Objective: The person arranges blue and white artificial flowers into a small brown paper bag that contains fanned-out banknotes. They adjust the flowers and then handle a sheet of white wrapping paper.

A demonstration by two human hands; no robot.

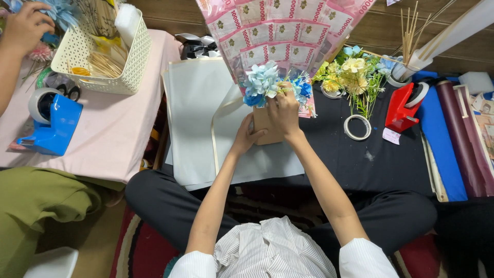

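Near the middle of the black table (370, 164), both the left hand (248, 135) and the right hand (284, 109) are closed on the brown-wrapped bouquet (263, 85), its blue and white paper flowers fronting fanned pink banknotes (280, 31).

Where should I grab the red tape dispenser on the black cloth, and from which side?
Probably grip the red tape dispenser across its narrow upright body, coming from above. The white tape roll sits at its far end, and the loose white tape ring lies close on its left.
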